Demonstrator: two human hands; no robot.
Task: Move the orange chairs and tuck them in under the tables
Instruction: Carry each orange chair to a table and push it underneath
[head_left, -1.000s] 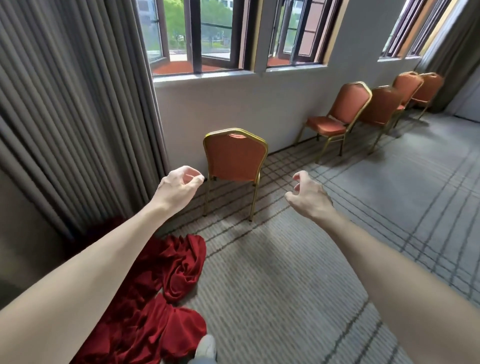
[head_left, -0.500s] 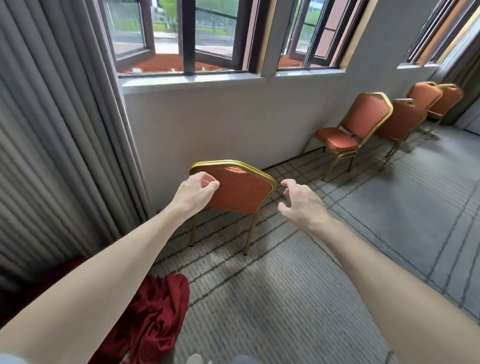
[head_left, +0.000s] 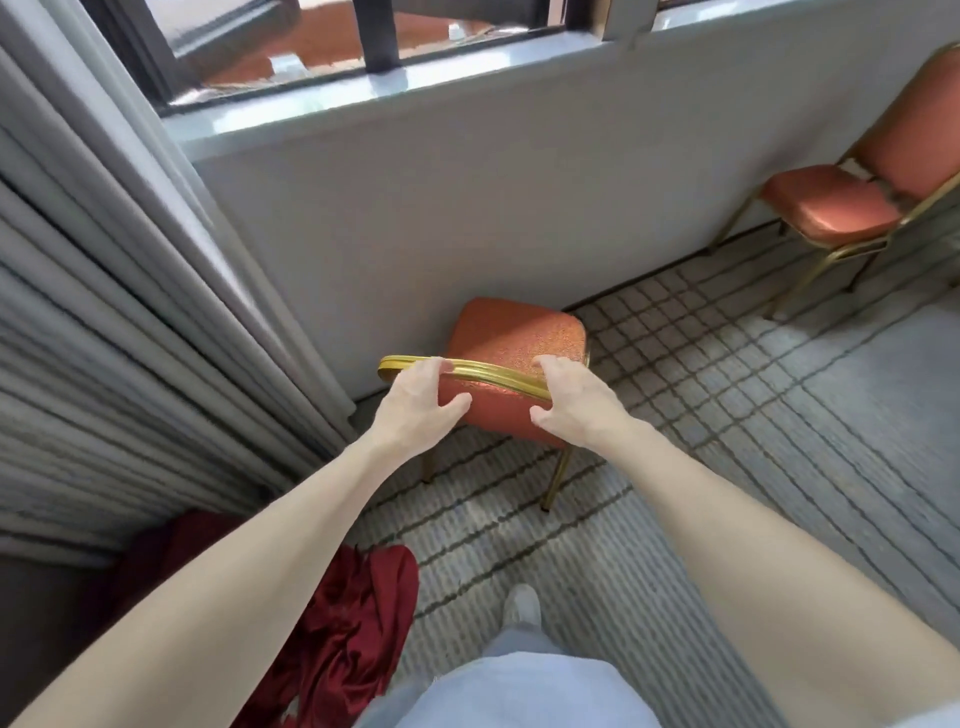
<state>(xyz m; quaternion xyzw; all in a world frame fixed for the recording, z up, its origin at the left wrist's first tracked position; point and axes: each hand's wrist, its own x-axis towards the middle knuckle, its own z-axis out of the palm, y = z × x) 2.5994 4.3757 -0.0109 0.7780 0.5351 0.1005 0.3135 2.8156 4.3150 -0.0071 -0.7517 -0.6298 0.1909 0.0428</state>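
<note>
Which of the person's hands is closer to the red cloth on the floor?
Left. The left hand grips the chair by its gold rail, up and right of the red cloth; the right hand grips that rail farther right.

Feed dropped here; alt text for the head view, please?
The left hand and right hand grip the gold top rail of an orange chair that faces a white wall. A red cloth lies on the carpet at lower left, by a grey curtain; a second orange chair stands at right.
</note>
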